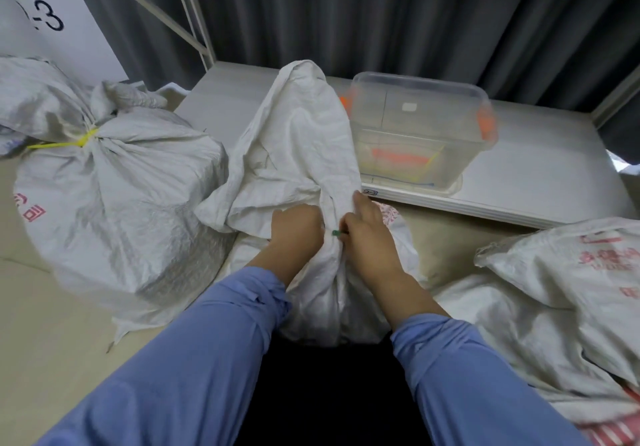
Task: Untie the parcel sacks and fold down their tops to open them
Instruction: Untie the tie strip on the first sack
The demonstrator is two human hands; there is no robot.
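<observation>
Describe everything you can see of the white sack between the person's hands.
The white sack looks like crinkled woven plastic. It stands upright, its neck bunched and cinched by a small green tie; the loose top above flops back toward the shelf. The left hand grips the neck, and the right hand pinches at the tie.

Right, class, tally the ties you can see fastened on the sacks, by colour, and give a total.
yellow tie, on left sack: 1
green tie, on middle sack: 1
Total: 2
</observation>
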